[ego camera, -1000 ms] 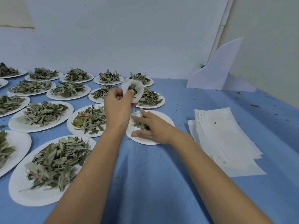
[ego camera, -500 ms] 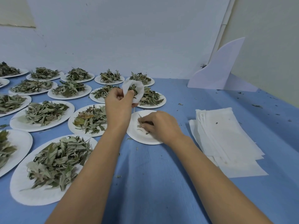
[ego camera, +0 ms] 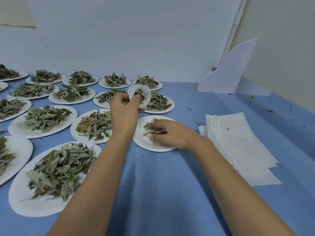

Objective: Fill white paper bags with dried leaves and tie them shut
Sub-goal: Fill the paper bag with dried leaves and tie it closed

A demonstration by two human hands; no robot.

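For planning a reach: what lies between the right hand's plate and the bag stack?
Only bare blue tablecloth, crossed by the right wrist; the head view shows it.

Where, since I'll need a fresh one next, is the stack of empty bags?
In the head view, the stack of empty bags lies on the table, right of centre, just right of the plate where the right hand rests on leaves.

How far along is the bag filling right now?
Done: no tied bag in view. In hand: the left hand holds a white bag open, partly filled; the right hand rests on the few leaves on a nearly bare plate. Left: tying it, plus the stack of flat bags and many heaped plates.
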